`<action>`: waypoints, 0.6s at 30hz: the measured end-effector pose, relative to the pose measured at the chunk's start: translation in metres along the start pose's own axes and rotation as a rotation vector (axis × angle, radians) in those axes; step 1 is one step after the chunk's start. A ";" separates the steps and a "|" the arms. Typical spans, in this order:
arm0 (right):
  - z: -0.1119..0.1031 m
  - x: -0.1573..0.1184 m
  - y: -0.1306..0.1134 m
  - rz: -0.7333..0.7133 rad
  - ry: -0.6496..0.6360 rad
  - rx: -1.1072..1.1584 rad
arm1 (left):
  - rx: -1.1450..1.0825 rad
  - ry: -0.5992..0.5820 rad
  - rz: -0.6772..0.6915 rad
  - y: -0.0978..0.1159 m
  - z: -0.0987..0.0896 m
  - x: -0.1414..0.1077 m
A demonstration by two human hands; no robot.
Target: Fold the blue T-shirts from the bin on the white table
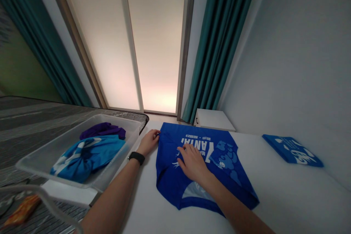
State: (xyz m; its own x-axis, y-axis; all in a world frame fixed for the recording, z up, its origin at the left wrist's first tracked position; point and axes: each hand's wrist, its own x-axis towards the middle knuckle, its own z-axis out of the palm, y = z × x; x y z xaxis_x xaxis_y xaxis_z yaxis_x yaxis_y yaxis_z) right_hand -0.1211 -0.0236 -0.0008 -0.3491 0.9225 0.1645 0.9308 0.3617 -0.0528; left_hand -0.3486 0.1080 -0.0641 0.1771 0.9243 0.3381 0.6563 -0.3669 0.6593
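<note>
A blue sleeveless sports shirt (170, 161) with white lettering and a light-blue print lies spread on the white table (148, 204). Its lettering appears upside down from here, and its left side is partly folded over. At the shirt's far left corner, my left hand (149, 142) has its fingers closed on the edge; a black watch (136, 158) is on that wrist. My right hand (193, 162) rests palm down on the printed middle, fingers spread, holding nothing.
A translucent plastic bin (109, 182) at the left holds a purple garment (102, 130) and a light-blue garment (90, 155). A folded blue garment (293, 150) lies at the table's right, near the wall. Behind the table stand a white cabinet (212, 119) and a green curtain (219, 44).
</note>
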 end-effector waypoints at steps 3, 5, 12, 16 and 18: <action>0.005 -0.018 -0.007 -0.023 -0.030 0.040 | 0.003 0.000 0.002 0.001 -0.001 0.000; 0.011 -0.025 -0.009 -0.018 -0.072 0.062 | 0.004 0.002 0.003 0.001 -0.001 0.000; 0.022 -0.030 -0.010 0.017 -0.096 0.106 | 0.004 0.034 0.008 0.003 -0.001 0.000; 0.022 -0.031 -0.010 0.024 -0.104 0.118 | 0.024 0.158 0.004 0.011 -0.005 -0.006; 0.021 -0.031 -0.010 0.030 -0.104 0.123 | 0.040 0.206 -0.013 0.017 -0.006 -0.012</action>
State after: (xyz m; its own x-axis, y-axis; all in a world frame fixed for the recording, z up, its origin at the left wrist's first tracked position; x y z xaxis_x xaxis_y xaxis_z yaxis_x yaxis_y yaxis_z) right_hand -0.1215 -0.0530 -0.0266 -0.3366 0.9399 0.0583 0.9230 0.3415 -0.1773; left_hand -0.3440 0.0899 -0.0525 0.0175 0.8861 0.4631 0.6869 -0.3473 0.6385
